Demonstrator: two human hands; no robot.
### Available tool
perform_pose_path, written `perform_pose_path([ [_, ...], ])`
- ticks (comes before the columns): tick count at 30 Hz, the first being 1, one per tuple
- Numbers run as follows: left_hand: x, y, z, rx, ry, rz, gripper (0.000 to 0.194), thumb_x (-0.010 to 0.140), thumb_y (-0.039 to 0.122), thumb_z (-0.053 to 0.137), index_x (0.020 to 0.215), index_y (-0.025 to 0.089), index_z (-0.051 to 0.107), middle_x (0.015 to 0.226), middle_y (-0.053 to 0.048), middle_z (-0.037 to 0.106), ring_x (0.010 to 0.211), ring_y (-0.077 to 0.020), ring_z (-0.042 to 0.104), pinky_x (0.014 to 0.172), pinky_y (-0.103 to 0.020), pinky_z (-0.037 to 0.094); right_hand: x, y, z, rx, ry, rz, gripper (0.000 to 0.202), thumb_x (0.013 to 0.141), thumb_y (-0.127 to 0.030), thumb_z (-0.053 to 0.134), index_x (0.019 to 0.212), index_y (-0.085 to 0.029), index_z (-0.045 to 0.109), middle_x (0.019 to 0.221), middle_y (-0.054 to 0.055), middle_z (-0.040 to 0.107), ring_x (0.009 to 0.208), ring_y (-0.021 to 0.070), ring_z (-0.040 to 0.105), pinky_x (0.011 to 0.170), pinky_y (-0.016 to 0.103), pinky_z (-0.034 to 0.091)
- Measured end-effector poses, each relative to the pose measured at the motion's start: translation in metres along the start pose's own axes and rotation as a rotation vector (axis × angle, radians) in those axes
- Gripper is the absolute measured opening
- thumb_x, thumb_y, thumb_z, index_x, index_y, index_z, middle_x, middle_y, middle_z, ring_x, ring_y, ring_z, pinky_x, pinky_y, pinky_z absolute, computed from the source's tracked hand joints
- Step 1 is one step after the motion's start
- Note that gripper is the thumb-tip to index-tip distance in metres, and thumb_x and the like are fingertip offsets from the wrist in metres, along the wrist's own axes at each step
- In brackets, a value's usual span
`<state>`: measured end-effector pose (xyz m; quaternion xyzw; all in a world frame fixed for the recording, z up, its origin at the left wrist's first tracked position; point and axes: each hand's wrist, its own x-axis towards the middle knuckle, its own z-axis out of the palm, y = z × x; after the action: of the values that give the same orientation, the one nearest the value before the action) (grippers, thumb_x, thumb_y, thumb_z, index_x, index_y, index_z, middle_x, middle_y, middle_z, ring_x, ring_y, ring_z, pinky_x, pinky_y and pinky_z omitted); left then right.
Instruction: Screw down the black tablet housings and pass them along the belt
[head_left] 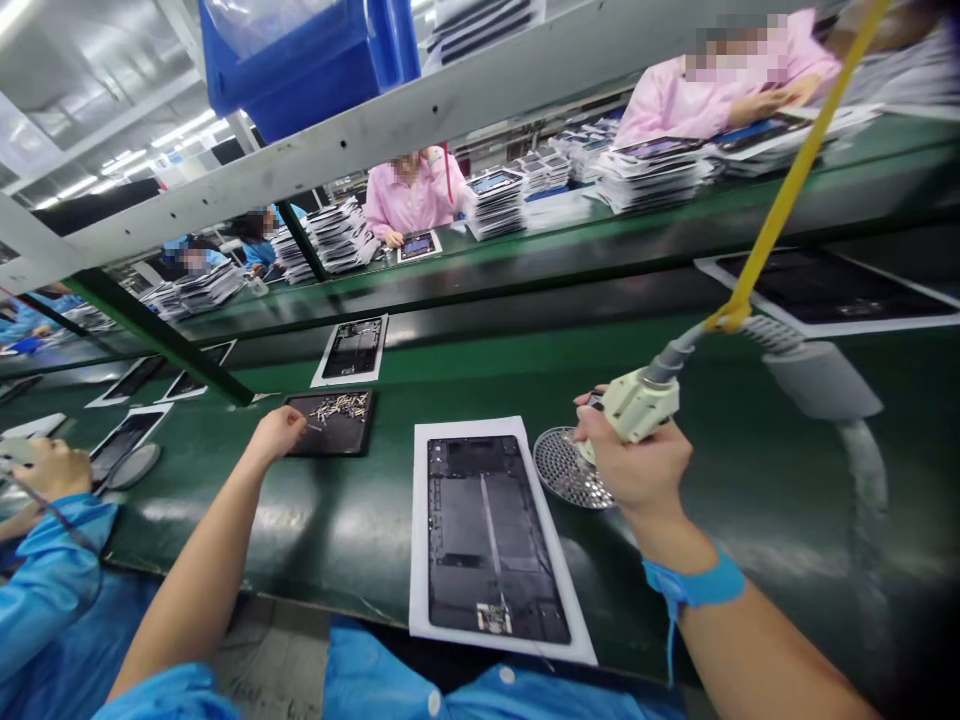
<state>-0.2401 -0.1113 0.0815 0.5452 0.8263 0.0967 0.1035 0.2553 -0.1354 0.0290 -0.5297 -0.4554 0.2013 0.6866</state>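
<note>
My right hand (649, 465) is wrapped around a pale green electric screwdriver (637, 400), its cord rising to a yellow strap. Below its tip is a round metal dish (566, 475) full of small holes. At the left, my left hand (279, 432) is closed at the near left edge of a black tray (352, 440). Small pale and dark parts (341, 405) lie in that tray. Something thin shows at my left fingertips, too small to name. Between my hands a dark tablet housing (487, 540) lies on a white sheet (540, 640), a small circuit board (493, 618) at its near end.
Another housing (356, 345) lies beyond the tray, and a larger one (832, 285) is at the far right. A co-worker's hand (52, 470) is at the left. A grey cable (862, 470) hangs at the right. A shelf beam (390, 125) crosses above the green bench (315, 540).
</note>
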Motion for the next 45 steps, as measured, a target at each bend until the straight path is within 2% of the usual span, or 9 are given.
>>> perform_pose_path([
  [3,-0.026,0.016,0.001,-0.368,-0.006,0.106,0.034,0.079,0.043,0.065,0.099,0.017,0.072,0.083,-0.005,0.077,0.074,-0.0208,0.072,0.067,-0.028,0.055,0.0,0.0,-0.001,0.006,-0.009,-0.018,0.029,0.077,-0.039,0.08,0.096,-0.018,0.072,0.074,0.004,0.074,0.064,0.0221,0.071,0.069,0.041,0.063],
  [7,-0.065,0.063,0.038,-0.621,-0.161,0.226,0.041,0.077,0.048,0.071,0.102,0.016,0.078,0.085,-0.006,0.079,0.078,-0.0224,0.074,0.076,-0.034,0.06,-0.001,0.002,-0.001,-0.008,-0.013,-0.033,0.025,0.077,-0.036,0.08,0.093,-0.019,0.072,0.069,0.003,0.072,0.065,0.0224,0.071,0.072,0.042,0.063],
  [9,-0.081,0.087,0.062,-0.578,-0.203,0.319,0.032,0.084,0.044,0.067,0.097,0.018,0.079,0.08,-0.005,0.078,0.074,-0.0214,0.073,0.073,-0.033,0.059,-0.001,0.003,-0.001,-0.002,-0.02,-0.012,0.025,0.078,-0.037,0.08,0.093,-0.019,0.072,0.071,0.003,0.073,0.06,0.0204,0.069,0.068,0.04,0.063],
  [12,-0.094,0.113,0.092,-0.403,-0.114,0.516,0.021,0.092,0.033,0.062,0.091,0.02,0.079,0.082,-0.004,0.078,0.075,-0.0195,0.071,0.075,-0.031,0.056,-0.001,0.003,0.0,0.018,-0.024,0.02,0.027,0.078,-0.038,0.08,0.095,-0.018,0.072,0.078,0.005,0.075,0.055,0.0179,0.067,0.064,0.039,0.062],
  [17,-0.096,0.136,0.115,-0.089,0.039,0.72,0.021,0.099,0.022,0.056,0.09,0.019,0.076,0.089,-0.007,0.074,0.082,-0.0191,0.07,0.078,-0.029,0.051,-0.001,0.003,-0.001,0.027,-0.028,-0.002,0.028,0.077,-0.037,0.081,0.097,-0.019,0.072,0.086,0.007,0.078,0.07,0.0222,0.074,0.074,0.042,0.064],
  [27,-0.099,0.154,0.125,0.334,0.077,0.702,0.03,0.103,0.02,0.046,0.085,0.019,0.07,0.091,-0.01,0.069,0.089,-0.0232,0.064,0.075,-0.032,0.048,-0.002,0.006,-0.002,0.04,-0.034,-0.027,0.027,0.078,-0.036,0.081,0.098,-0.02,0.074,0.089,0.007,0.078,0.086,0.0278,0.078,0.082,0.047,0.065],
  [34,-0.127,0.14,0.126,0.286,0.087,0.798,0.041,0.103,0.04,0.051,0.135,0.016,0.059,0.13,-0.017,0.062,0.118,-0.0318,0.057,0.097,-0.046,0.05,-0.004,0.007,-0.003,0.059,-0.05,-0.025,0.028,0.079,-0.036,0.081,0.099,-0.02,0.073,0.09,0.007,0.078,0.082,0.0257,0.077,0.076,0.044,0.066],
  [40,-0.086,0.133,0.125,0.028,0.062,0.769,0.032,0.102,0.034,0.046,0.123,0.018,0.066,0.11,-0.012,0.067,0.105,-0.0272,0.062,0.095,-0.041,0.053,-0.004,0.008,-0.003,0.055,-0.048,-0.021,0.028,0.078,-0.036,0.081,0.098,-0.019,0.072,0.085,0.006,0.078,0.073,0.0229,0.076,0.07,0.039,0.065],
  [45,-0.055,0.148,0.134,-0.034,0.114,0.722,0.037,0.093,0.045,0.064,0.116,0.017,0.072,0.112,-0.014,0.067,0.104,-0.0309,0.061,0.093,-0.044,0.05,-0.004,0.004,-0.003,0.061,-0.074,-0.046,0.025,0.079,-0.035,0.078,0.097,-0.02,0.071,0.085,0.006,0.078,0.065,0.0186,0.072,0.065,0.036,0.063],
])
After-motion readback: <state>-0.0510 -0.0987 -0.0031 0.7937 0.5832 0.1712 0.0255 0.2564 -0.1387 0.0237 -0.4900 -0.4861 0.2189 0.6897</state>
